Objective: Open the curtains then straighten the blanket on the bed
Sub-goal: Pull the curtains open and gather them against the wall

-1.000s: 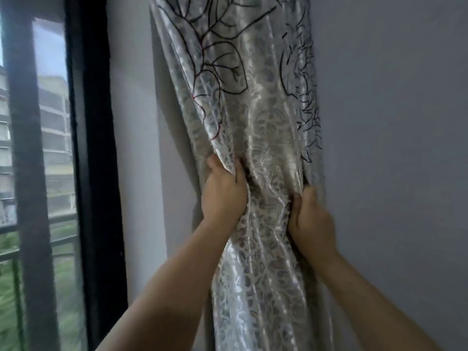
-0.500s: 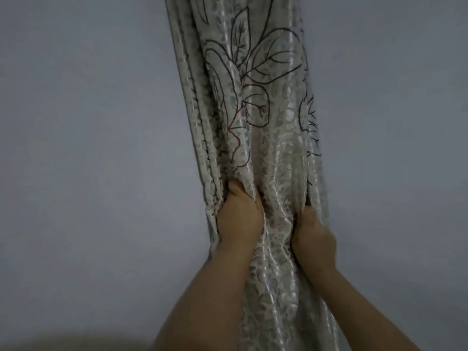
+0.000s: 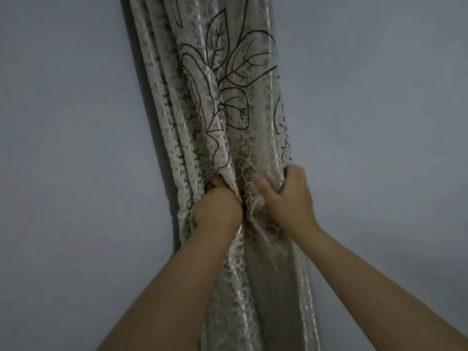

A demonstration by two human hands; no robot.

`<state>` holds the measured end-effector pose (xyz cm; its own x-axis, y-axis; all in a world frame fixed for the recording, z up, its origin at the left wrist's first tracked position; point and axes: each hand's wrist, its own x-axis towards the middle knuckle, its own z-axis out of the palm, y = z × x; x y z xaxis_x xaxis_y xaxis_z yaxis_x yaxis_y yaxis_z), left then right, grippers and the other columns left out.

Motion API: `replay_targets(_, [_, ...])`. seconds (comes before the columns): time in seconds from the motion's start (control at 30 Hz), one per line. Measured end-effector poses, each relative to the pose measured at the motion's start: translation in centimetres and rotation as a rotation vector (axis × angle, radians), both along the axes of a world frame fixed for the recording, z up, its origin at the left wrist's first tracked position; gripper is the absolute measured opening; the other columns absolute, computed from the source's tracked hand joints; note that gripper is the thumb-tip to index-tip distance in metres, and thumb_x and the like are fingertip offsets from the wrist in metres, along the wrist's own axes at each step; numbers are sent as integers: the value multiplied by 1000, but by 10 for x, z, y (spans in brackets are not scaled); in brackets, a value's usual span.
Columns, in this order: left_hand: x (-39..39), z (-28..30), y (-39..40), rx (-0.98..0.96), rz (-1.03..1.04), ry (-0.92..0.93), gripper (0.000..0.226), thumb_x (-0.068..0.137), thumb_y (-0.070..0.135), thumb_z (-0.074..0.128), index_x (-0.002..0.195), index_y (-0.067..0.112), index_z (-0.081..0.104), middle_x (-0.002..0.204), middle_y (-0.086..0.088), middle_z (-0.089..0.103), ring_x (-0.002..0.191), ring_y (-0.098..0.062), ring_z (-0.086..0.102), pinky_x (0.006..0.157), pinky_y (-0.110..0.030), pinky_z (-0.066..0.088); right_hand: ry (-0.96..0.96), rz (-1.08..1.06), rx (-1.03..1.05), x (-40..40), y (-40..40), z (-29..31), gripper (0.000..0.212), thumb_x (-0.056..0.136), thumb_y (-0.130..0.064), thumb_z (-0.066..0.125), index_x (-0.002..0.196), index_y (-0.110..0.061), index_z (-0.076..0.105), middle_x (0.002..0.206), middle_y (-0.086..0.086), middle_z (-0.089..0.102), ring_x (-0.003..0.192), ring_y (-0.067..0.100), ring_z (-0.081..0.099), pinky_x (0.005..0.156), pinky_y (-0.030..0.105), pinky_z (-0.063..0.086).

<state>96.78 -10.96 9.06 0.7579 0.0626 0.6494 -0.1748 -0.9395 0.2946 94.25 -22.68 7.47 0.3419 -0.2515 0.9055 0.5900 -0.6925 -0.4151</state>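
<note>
A silvery-beige curtain [image 3: 228, 102] with dark leaf outlines hangs gathered into a narrow bundle against the wall. My left hand [image 3: 217, 210] is clenched on the bundle's left folds at mid-height. Beside it, my right hand [image 3: 288, 198] wraps around the right edge of the bundle, thumb in front and fingers curled behind the cloth. Both hands squeeze the fabric together, so it pinches in at that height and spreads out above and below. The bed and the blanket are out of view.
A plain grey wall [image 3: 76, 148] fills the view on both sides of the curtain. My two forearms reach up from the bottom of the frame.
The view has swung right, so the window at the left has left the frame. My right hand has shifted its grip around the right edge, and the curtain is bunched tighter.
</note>
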Motion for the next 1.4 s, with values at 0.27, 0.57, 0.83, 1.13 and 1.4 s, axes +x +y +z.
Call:
replay_targets(0.27, [-26, 38, -12, -500, 135, -514, 82, 85, 54, 45, 133, -12, 32, 141, -23, 31, 128, -38, 31, 107, -49, 23, -188, 40, -8, -18, -10, 106, 37, 86, -22, 56, 114, -7, 36, 90, 10, 50, 76, 22, 47, 58, 30, 33])
replay_targets(0.57, [13, 71, -4, -569, 121, -723, 58, 92, 46, 39, 117, -5, 52, 128, -24, 43, 115, -38, 43, 97, -41, 31, -308, 111, -159, 10, 1, 119, 37, 94, -40, 37, 96, -5, 49, 81, 14, 59, 74, 32, 57, 57, 33, 36])
replay_targets(0.83, [96, 65, -29, -284, 174, -528, 44, 98, 25, 29, 113, -10, 50, 124, -27, 42, 114, -39, 41, 95, -48, 34, -210, -300, -193, 107, -5, 110, 26, 89, -1, 33, 112, 4, 45, 85, 22, 70, 77, 36, 67, 54, 33, 34])
replay_targets(1.13, [125, 49, -21, 23, 349, -443, 51, 100, 33, 22, 107, -6, 55, 117, -24, 49, 108, -33, 47, 85, -41, 42, -165, -549, -175, 125, -8, 101, 27, 70, -2, 38, 74, -4, 65, 36, 1, 58, 28, 17, 55, 30, 16, 37])
replay_targets(1.4, [80, 35, 9, 225, 539, -230, 55, 97, 44, 24, 111, -2, 51, 113, -20, 50, 103, -32, 50, 78, -37, 45, -263, -166, -76, 116, 16, 90, 30, 89, -2, 38, 118, 6, 43, 77, 19, 67, 65, 34, 63, 49, 30, 27])
